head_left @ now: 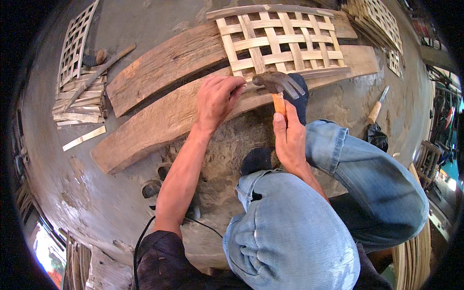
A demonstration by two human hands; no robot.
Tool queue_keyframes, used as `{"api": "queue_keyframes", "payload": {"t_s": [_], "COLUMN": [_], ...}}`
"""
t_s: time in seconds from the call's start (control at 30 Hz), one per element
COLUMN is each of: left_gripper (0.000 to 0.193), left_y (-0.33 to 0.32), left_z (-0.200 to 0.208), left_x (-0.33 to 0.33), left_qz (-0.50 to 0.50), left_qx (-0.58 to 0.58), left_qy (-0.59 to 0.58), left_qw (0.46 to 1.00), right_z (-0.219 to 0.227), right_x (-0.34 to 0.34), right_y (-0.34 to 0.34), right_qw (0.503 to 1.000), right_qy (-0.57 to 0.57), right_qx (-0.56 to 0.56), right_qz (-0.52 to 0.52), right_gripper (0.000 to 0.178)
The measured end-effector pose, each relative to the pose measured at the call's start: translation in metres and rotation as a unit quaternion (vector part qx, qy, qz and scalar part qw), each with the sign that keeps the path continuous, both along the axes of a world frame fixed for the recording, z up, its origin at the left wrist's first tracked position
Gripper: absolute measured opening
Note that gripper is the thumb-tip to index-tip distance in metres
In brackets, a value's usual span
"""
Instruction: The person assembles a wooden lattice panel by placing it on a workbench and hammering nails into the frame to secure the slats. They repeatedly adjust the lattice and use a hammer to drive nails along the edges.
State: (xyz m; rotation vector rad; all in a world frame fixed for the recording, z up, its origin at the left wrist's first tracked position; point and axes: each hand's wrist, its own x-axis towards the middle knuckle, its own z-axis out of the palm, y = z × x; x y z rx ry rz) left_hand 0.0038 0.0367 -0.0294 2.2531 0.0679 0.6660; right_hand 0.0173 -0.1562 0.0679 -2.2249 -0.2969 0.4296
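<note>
A woven lattice panel of pale wooden strips (290, 38) lies across two thick wooden planks, its near edge on the nearer plank (159, 128). At the panel's near left corner is my left hand (217, 99), fingers curled together in a pinch; whatever is between the fingertips is hidden. My right hand (291, 140) is wrapped round the orange-brown handle of a claw hammer (276, 83). The hammer's metal head is just right of my left fingertips, over the panel's near edge. My dark-socked foot (299, 101) is beside the hammer head, against the near plank.
On the left are a bundle of wooden slats (79, 104), a long stick (99, 75) and another lattice panel (75, 43). Stacked lattices (374, 21) stand at the far right. A wooden-handled blade (376, 111) lies on the floor by a black plastic bag (376, 137).
</note>
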Motion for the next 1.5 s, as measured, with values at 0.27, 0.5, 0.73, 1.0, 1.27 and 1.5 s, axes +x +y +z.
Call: {"api": "queue_keyframes", "payload": {"t_s": [0.27,0.5,0.73,1.0,1.27,1.5], "left_gripper": [0.018,0.022,0.027,0.03,0.029,0.034], "left_y": [-0.004,-0.003,-0.006,-0.003,-0.006,-0.006], "left_z": [-0.002,-0.002,-0.001,-0.002,0.0,-0.003], "left_x": [-0.002,-0.005,-0.002,-0.002,-0.004,-0.003], "left_qz": [-0.001,0.0,0.006,0.008,-0.002,0.011], "left_qx": [-0.04,-0.032,-0.058,-0.069,-0.083,-0.093], "left_qy": [-0.008,0.02,0.04,0.058,0.079,0.067], "left_qw": [0.999,0.999,0.998,0.996,0.993,0.993], "right_z": [-0.014,-0.011,-0.028,-0.028,-0.033,-0.039], "right_x": [-0.001,0.001,0.0,-0.002,-0.01,0.0], "right_y": [-0.002,0.004,0.006,0.015,0.013,0.018], "right_qw": [0.998,1.0,0.999,0.998,0.995,0.997], "right_qy": [-0.052,0.004,-0.029,-0.042,-0.089,-0.081], "right_qx": [-0.016,0.01,-0.001,-0.021,0.014,0.016], "right_qz": [0.014,0.02,0.032,0.03,0.032,0.0], "right_gripper": [0.026,0.026,0.02,0.02,0.02,0.026]}}
